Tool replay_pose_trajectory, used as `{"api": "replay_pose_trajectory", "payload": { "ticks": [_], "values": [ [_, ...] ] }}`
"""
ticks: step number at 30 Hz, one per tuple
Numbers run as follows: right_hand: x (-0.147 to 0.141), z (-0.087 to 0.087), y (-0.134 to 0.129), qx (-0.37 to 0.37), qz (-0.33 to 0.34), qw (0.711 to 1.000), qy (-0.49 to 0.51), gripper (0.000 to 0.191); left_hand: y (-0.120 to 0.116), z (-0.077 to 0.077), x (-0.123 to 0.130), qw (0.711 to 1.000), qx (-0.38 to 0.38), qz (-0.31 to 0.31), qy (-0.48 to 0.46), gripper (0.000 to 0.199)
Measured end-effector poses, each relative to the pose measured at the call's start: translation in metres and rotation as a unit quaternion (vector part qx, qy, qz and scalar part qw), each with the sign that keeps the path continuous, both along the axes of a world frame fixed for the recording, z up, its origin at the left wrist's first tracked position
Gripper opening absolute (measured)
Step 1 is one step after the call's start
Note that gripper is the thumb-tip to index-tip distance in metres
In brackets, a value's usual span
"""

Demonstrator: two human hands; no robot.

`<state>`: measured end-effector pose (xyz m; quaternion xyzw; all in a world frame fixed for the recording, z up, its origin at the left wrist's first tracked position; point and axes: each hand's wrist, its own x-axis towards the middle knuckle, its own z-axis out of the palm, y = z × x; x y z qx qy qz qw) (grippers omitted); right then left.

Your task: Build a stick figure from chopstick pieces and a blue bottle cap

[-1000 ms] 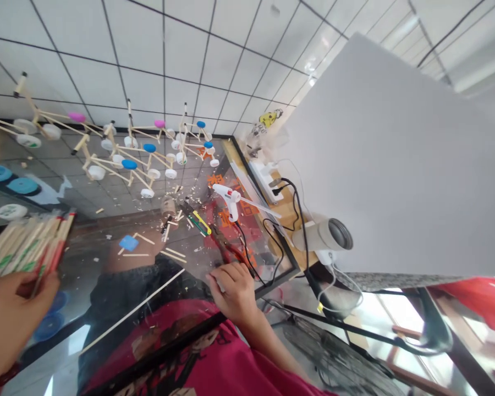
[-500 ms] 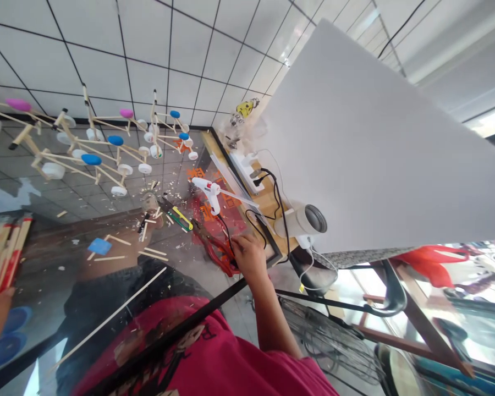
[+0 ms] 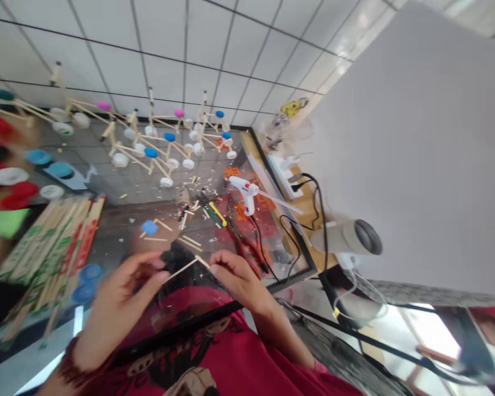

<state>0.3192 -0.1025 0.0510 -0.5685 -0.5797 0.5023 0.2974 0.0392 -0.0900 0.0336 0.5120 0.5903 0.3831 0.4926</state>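
Near the table's front edge, my left hand [image 3: 134, 291] pinches the lower end of a thin wooden stick [image 3: 183, 268]. My right hand [image 3: 237, 278] pinches a short stick piece [image 3: 203, 263], whose tip meets the long stick at an angle. Beyond my right hand lie red-handled pliers [image 3: 249, 250]. A white glue gun [image 3: 247, 192] with a long glue stick rests on the red and orange sheet. Cutters with green and yellow handles [image 3: 216, 213] lie to its left. A blue square [image 3: 149, 227] and loose stick pieces [image 3: 190, 242] are in front of my hands.
Several stick models with white wheels [image 3: 165, 181] stand along the tiled wall. Wrapped chopsticks [image 3: 66, 236] and blue caps [image 3: 86, 283] lie at left. On the right are a power strip [image 3: 286, 175], a white cylinder [image 3: 342, 239], cables and a large white board [image 3: 416, 154].
My left hand has come in from the chopsticks to the middle with a stick. My right hand has left the pliers and cable area and now pinches a short piece. The view has shifted left.
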Motion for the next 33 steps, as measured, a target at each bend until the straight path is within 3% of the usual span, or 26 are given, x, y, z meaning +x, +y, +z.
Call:
{"api": "replay_pose_trajectory", "payload": {
  "ticks": [2, 4, 10, 15, 20, 24, 28, 31, 33],
  "values": [
    [-0.021, 0.001, 0.007, 0.015, 0.034, 0.999, -0.012, 0.015, 0.007, -0.001, 0.022, 0.994, -0.063, -0.019, -0.084, 0.049],
    [-0.033, -0.001, 0.013, 0.047, 0.051, 0.997, -0.028, 0.013, 0.01, -0.003, 0.033, 0.985, -0.108, -0.013, -0.137, 0.036],
    [-0.04, -0.01, 0.019, 0.086, 0.053, 0.991, -0.085, 0.018, 0.004, -0.005, 0.031, 0.964, -0.149, 0.054, -0.215, 0.033],
    [-0.049, -0.017, 0.018, 0.121, 0.05, 0.987, -0.098, 0.014, 0.008, -0.005, 0.029, 0.987, -0.076, 0.029, -0.141, 0.028],
    [-0.06, -0.024, 0.028, 0.164, 0.05, 0.977, -0.13, 0.009, 0.02, -0.009, 0.02, 0.991, -0.081, 0.071, -0.081, 0.027],
    [-0.069, -0.027, 0.045, 0.2, 0.084, 0.943, -0.252, 0.015, 0.027, -0.007, 0.01, 0.994, -0.057, 0.079, -0.051, 0.037],
    [-0.071, -0.024, 0.059, 0.17, 0.098, 0.911, -0.363, 0.015, 0.023, -0.007, -0.006, 0.988, -0.001, 0.155, -0.008, 0.045],
    [-0.067, -0.024, 0.061, 0.156, 0.121, 0.905, -0.376, 0.016, 0.018, -0.007, -0.029, 0.98, 0.056, 0.172, 0.086, 0.034],
    [-0.062, -0.026, 0.06, 0.163, 0.111, 0.907, -0.372, 0.015, 0.017, -0.006, -0.048, 0.957, 0.137, 0.162, 0.2, 0.022]
  ]
}}
